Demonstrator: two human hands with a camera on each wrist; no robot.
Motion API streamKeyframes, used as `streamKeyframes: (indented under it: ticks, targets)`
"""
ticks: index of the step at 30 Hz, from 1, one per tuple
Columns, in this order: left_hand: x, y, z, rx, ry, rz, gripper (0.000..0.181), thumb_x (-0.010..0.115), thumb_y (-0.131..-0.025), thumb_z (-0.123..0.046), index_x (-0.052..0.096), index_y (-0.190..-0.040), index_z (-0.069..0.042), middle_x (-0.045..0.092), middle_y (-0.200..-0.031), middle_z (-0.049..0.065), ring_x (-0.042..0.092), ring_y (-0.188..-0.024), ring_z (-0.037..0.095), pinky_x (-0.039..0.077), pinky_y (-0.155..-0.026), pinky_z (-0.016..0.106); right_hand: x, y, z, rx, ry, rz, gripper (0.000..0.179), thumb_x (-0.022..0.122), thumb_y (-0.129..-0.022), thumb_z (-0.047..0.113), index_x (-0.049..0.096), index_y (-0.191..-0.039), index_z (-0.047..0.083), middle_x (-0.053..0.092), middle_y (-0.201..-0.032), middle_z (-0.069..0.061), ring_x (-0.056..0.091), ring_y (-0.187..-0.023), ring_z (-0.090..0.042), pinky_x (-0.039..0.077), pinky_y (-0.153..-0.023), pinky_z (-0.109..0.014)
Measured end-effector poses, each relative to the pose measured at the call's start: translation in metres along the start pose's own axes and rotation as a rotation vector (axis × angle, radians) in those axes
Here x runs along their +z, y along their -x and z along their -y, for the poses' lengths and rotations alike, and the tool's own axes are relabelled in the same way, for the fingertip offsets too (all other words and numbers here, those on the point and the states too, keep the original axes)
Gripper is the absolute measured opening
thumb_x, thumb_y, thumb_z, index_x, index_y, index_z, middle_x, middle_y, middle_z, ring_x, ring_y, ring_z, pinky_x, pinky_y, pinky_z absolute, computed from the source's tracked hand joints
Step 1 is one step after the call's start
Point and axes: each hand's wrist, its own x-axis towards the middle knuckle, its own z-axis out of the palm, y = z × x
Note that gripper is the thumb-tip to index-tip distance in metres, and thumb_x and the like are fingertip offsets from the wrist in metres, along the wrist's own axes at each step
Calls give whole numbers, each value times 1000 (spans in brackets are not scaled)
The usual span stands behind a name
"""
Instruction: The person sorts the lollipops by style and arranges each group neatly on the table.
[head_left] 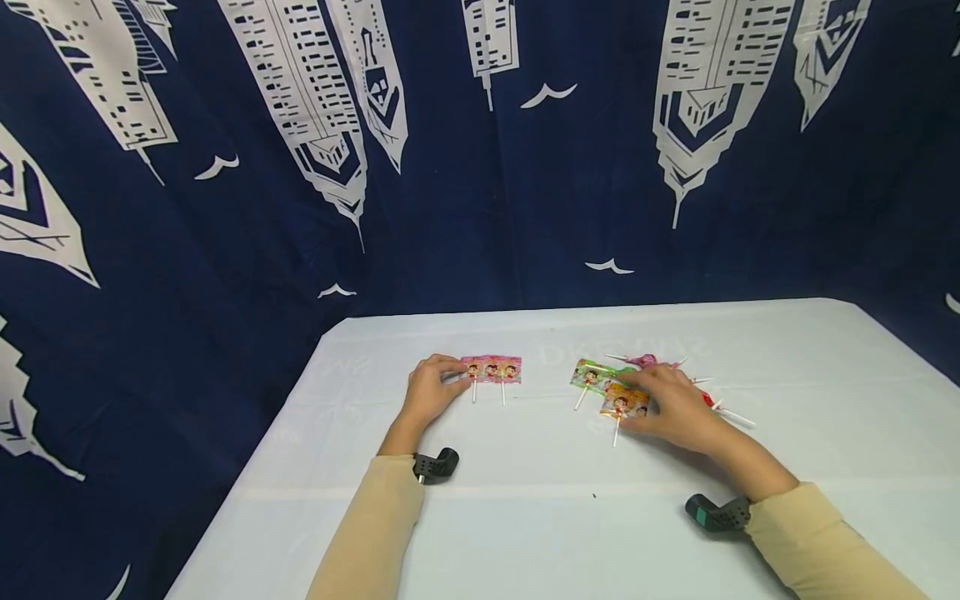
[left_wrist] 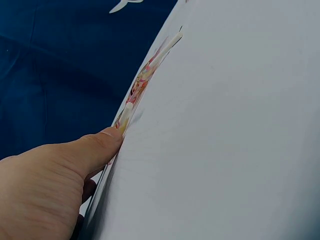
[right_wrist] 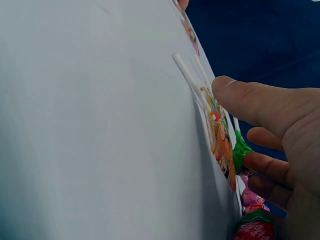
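Two flat pink-wrapped lollipops (head_left: 501, 367) with white sticks lie side by side on the white table. My left hand (head_left: 431, 392) pinches the left one's wrapper at its left end; in the left wrist view the thumb (left_wrist: 100, 145) is at the wrapper by a stick, other fingers mostly hidden. Over on the right, my right hand (head_left: 675, 408) hovers with spread fingers around an orange-wrapped lollipop (head_left: 621, 402), its thumb overlapping the wrapper in the right wrist view. A green-wrapped lollipop (head_left: 589, 376) lies just left of it, partly under the fingertips in the head view.
Behind the right hand lie a pink twisted-wrap lollipop (head_left: 645, 360) and a red one (head_left: 708, 400), partly hidden. The white table (head_left: 525, 517) reaches back to a dark blue cloth (head_left: 480, 208) with white building prints. Both wrists wear black devices (head_left: 720, 513).
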Motion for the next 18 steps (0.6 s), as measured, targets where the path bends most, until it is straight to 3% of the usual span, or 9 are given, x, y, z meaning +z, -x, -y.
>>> streamKeyframes:
  ticks: [7, 18]
  targets:
    - [1, 0, 1, 1, -5, 1, 24, 78, -86, -22, 78, -107, -10, 70, -120, 7, 58, -121, 32, 32, -111, 56, 2, 1, -3, 5, 49, 29, 72, 84, -76, 36, 59, -134, 3, 59, -122, -22, 50, -117, -41, 40, -95, -62]
    - [1, 0, 3, 13, -9, -5, 24, 78, -85, -21, 78, -105, -9, 70, -119, 8, 59, -119, 33, 34, -111, 54, 5, 0, -5, 27, 70, 59, 68, 81, -79, 38, 60, -133, 2, 58, -126, -25, 50, -117, -42, 42, -95, -63]
